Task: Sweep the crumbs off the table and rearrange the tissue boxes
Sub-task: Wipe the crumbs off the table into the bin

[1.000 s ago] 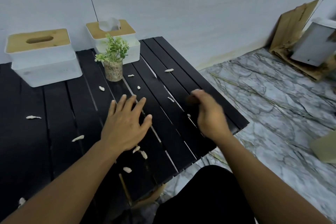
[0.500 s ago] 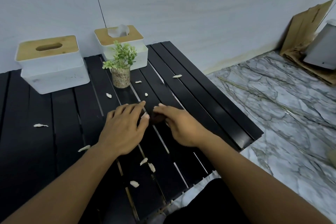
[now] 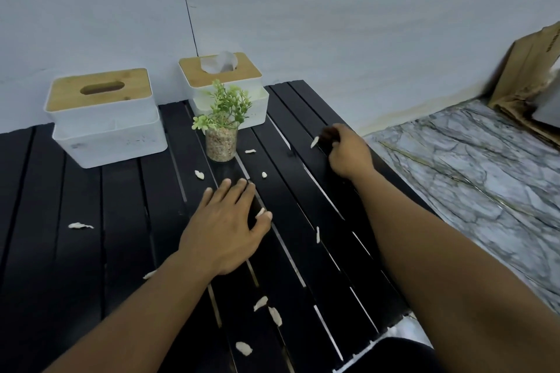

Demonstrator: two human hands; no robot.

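L hand (image 3: 225, 230) is laid flat on table (image 3: 91, 251), fingers (image 3: 230, 200) straight. R hand (image 3: 348, 151) fingers are clenched round small dark object (image 3: 327, 132), far right; crumb (image 3: 314, 142) is seen just beside.

Black slatted table (image 3: 91, 251), pale crumbs (image 3: 80, 225), white tissue boxes (image 3: 110, 136) with tan wooden lids, grey-veined marble floor (image 3: 485, 175).

Small plant (image 3: 225, 106) in pebble-filled jar (image 3: 220, 145) is standing upright at 12 o'clock — cardboard (image 3: 527, 76) is leaning against wall (image 3: 363, 24) at 2 o'clock, marble floor (image 3: 469, 179) stretching at 3.
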